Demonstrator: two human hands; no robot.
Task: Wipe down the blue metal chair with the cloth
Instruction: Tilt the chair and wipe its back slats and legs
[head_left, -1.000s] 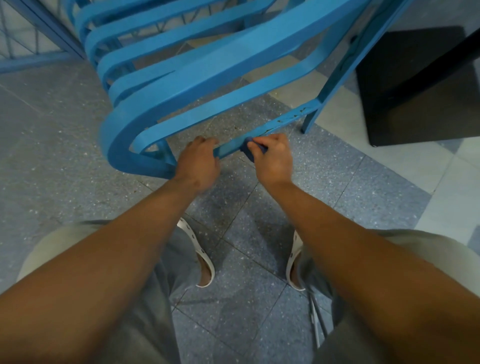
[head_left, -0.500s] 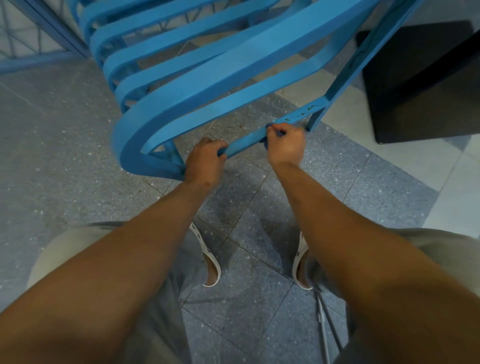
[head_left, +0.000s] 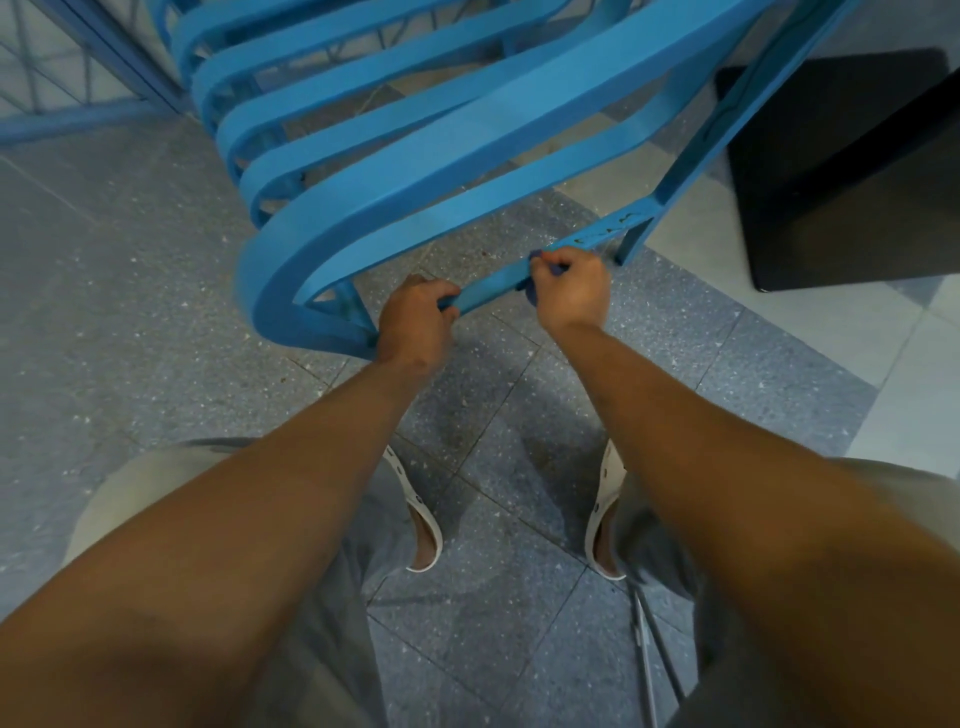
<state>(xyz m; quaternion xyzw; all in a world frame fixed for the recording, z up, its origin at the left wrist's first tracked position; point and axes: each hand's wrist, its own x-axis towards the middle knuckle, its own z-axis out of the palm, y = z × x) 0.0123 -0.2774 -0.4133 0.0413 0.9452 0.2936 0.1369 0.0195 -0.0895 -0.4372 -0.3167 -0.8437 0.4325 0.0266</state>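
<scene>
While the left hand (head_left: 415, 319) gripped the low rail of the blue slatted metal chair (head_left: 395, 171), its fingers curled round it, the right hand (head_left: 570, 291) pinched a small dark-blue cloth (head_left: 535, 292) against that rail; firm pressure and long strokes toward the leg seemed advisable.

Speckled grey tiled floor (head_left: 130, 322); black block (head_left: 841, 171) at right.

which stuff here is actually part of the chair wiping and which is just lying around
In the job:
- chair, its lowest bar being worked on
- cloth, dark blue, wrapped on that bar in the right hand
- left hand, gripping the same bar

Just there:
- dark box on the floor, right of the chair
- railing, far left
</scene>
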